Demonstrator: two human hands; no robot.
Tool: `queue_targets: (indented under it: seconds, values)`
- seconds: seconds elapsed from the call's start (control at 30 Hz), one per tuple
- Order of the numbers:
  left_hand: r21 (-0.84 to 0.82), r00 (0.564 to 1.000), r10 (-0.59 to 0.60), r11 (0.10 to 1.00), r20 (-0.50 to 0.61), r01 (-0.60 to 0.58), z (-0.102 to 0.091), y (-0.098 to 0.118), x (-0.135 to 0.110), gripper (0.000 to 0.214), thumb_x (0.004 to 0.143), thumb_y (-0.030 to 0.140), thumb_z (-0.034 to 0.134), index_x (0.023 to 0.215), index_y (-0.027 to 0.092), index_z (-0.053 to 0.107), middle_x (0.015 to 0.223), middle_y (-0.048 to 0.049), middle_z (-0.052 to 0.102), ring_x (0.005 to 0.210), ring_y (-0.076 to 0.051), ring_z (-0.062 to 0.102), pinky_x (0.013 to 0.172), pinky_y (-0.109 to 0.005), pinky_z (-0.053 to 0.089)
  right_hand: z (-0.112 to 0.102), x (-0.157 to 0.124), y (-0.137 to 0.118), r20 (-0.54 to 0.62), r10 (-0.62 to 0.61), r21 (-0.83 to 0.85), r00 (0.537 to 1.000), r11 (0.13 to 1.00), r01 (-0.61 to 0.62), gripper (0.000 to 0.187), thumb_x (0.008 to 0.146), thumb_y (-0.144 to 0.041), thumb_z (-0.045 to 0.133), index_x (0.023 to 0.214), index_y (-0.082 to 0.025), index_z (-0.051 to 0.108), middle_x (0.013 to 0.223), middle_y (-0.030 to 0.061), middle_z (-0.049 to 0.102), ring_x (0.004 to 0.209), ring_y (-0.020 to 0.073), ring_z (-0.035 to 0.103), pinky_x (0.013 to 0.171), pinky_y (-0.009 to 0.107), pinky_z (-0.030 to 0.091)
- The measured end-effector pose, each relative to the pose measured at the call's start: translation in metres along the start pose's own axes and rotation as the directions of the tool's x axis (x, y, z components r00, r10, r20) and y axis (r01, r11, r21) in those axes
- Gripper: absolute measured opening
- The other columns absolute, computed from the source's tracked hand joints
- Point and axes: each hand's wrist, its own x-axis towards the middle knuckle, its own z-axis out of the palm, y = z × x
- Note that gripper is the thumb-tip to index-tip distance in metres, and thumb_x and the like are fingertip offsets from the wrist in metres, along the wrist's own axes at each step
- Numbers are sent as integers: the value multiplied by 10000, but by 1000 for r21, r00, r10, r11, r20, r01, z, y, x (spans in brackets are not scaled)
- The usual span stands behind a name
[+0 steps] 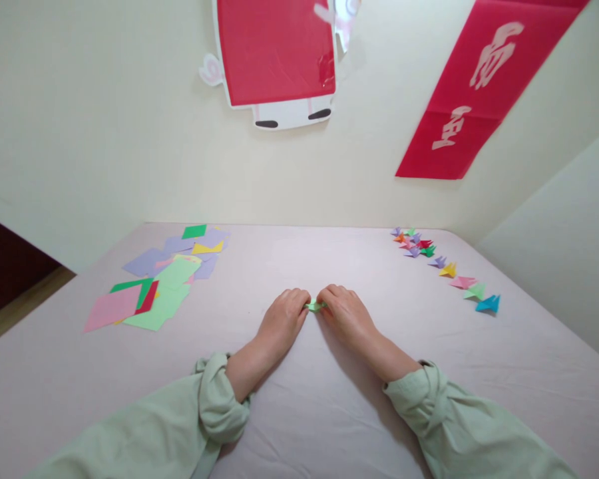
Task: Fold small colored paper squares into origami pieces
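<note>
A small light green folded paper [314,306] is held between my two hands, near the middle of the table. My left hand [285,316] is closed with its fingertips on the paper's left end. The fingers of my right hand [345,311] pinch its right end. Only the short middle part of the paper shows; the fingers hide its ends, so its full shape cannot be made out.
Loose coloured paper sheets [152,263] lie overlapping at the left of the table [299,259]. Along the right side runs a row of several small folded paper figures, with a blue one [488,304] nearest. Behind the table stands a wall [299,179] with red decorations.
</note>
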Motion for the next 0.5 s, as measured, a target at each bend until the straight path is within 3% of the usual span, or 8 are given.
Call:
queue_targets:
  seconds: [0.2, 0.5]
  values:
    - [29, 1000, 30, 999, 6, -30, 2, -1, 2, 116, 876, 116, 468, 900, 196, 548, 913, -37, 594, 898, -201, 532, 827, -333, 445, 2, 0, -1, -26, -14, 9, 1000, 1000, 14, 90, 878, -138, 573, 901, -202, 632, 951, 52, 627, 906, 197, 545, 765, 297, 354]
    - [55, 1000, 10, 998, -4, -10, 5, 0, 2, 182, 837, 47, 427, 840, 206, 514, 882, -28, 564, 881, -200, 513, 812, -336, 446, 5, 0, -2, -38, -11, 71, 999, 997, 14, 136, 864, -92, 551, 865, -202, 631, 897, 37, 602, 832, 172, 533, 742, 274, 359]
